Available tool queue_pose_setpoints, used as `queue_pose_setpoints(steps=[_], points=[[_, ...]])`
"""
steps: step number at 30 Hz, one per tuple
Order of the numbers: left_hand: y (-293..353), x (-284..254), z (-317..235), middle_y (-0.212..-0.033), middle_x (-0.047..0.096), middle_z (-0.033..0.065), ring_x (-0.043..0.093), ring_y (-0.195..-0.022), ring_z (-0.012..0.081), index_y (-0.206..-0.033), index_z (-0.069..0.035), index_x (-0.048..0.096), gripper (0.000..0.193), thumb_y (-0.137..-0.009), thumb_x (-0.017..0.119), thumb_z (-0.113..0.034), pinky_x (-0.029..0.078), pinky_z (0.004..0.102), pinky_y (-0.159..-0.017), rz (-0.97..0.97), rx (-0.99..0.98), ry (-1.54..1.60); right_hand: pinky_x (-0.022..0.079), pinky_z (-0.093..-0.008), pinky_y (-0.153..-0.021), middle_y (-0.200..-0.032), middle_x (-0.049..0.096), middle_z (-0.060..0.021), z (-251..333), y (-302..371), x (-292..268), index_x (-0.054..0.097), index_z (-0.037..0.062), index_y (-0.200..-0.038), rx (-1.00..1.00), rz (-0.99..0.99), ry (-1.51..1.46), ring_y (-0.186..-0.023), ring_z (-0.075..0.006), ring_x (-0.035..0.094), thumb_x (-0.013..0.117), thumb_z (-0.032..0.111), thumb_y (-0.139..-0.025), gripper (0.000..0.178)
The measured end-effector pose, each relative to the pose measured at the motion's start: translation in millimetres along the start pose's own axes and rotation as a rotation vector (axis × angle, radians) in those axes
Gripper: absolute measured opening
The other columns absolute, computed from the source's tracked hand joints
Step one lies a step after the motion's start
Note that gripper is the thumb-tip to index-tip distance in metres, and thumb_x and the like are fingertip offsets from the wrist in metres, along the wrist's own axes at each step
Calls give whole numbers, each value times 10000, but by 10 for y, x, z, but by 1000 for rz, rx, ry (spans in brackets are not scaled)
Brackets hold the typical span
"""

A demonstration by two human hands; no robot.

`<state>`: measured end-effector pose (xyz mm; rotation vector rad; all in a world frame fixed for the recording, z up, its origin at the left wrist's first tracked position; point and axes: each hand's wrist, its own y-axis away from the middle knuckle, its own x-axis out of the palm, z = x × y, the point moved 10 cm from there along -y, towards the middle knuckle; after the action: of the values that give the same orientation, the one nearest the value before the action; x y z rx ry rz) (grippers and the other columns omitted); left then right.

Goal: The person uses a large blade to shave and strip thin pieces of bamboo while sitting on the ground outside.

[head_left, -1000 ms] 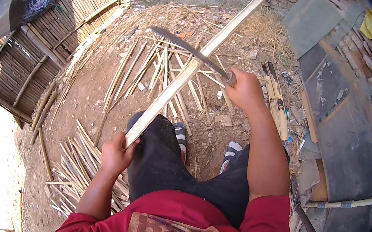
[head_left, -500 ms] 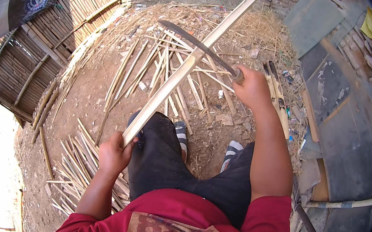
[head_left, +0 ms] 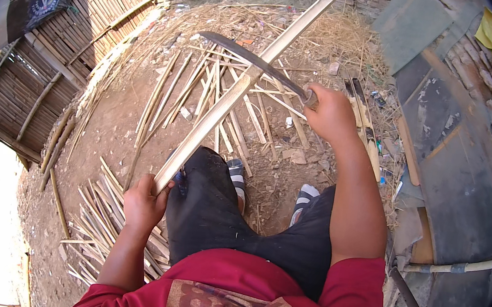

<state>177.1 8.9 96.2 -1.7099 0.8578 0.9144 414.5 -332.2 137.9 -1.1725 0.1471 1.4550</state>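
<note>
My left hand [head_left: 145, 201] is closed round the near end of a long split bamboo strip [head_left: 207, 125], beside my left thigh. The pale strip slants up and away to the right, its far end near the brick wall. In my right hand [head_left: 328, 116] is the handle of a machete [head_left: 255, 60], fingers wrapped round it. Its dark, curved blade lies across the strip around mid-length, tip pointing left. Whether the edge has bitten into the bamboo I cannot tell.
Several thin bamboo strips [head_left: 170, 91] lie scattered on the dirt ahead, with another pile [head_left: 103, 222] at my left. A woven bamboo wall [head_left: 99, 16] stands at the far left. Dark sheets [head_left: 466, 176] line the right. My sandalled feet [head_left: 236, 177] are below the strip.
The bamboo strip and my left hand have shifted slightly left and nearer. The machete has moved a little left along with them, still across the strip.
</note>
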Motion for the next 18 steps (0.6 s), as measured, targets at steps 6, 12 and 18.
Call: queue_pose_setpoints(steps=[6, 12, 18], points=[[11, -7, -101, -597, 541, 141, 576, -564, 405, -767, -52, 509, 433, -833, 847, -315, 445, 471, -532, -50, 103, -13, 536, -487, -725, -838, 698, -190, 801, 180, 370, 688, 68, -1014, -275, 246, 169, -827, -401, 689, 753, 160, -774, 266], [63, -2, 144, -664, 606, 156, 622, -596, 414, -847, -59, 568, 391, -815, 854, -324, 483, 496, -540, -5, 17, -25, 558, -477, -758, -861, 717, -166, -120, -17, -29, 708, 101, -1045, 138, 76, 22, -830, -384, 700, 722, 159, -799, 253], [51, -22, -61, -601, 544, 145, 575, -562, 403, -772, -53, 504, 410, -830, 851, -264, 445, 474, -531, -55, 104, 1, 544, -488, -734, -852, 703, -175, 776, 196, 444, 687, 92, -1052, -234, 246, 122, -814, -412, 684, 734, 153, -770, 292]])
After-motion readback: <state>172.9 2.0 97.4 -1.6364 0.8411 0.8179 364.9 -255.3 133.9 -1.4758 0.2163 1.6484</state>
